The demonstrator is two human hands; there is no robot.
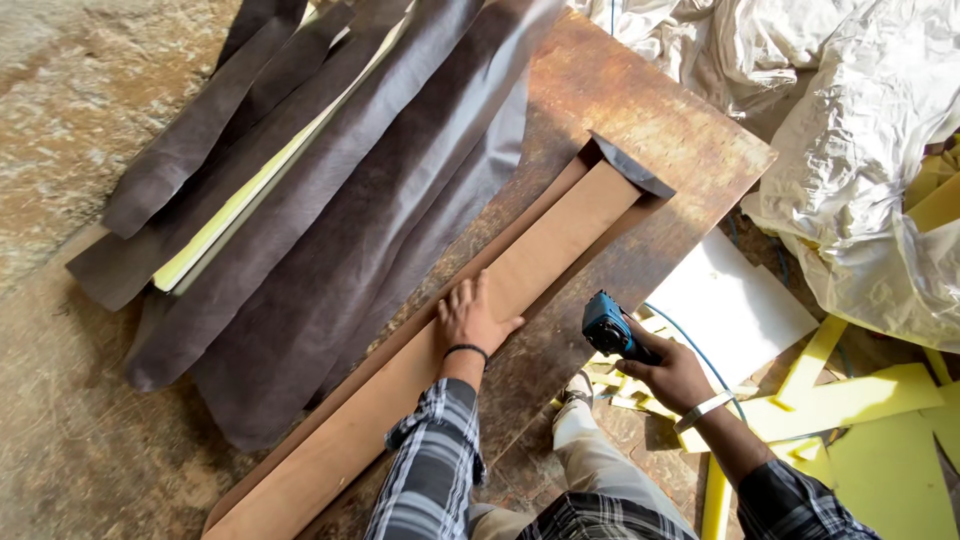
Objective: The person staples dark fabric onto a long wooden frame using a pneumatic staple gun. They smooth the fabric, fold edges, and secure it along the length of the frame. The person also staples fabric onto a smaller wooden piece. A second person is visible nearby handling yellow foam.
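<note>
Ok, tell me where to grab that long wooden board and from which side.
Judging by its pose, grip the wooden board along its long right edge, beyond the left hand lying flat on it. That edge is exposed; the left edge is bordered by dark fabric, the far end by a folded flap.

Left hand [470, 318] presses a long board [400, 400]; right hand [672, 375] grips a blue tool [607, 328].

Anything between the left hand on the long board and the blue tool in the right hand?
Head view: only bare rusty brown tabletop between left hand and blue tool.
</note>
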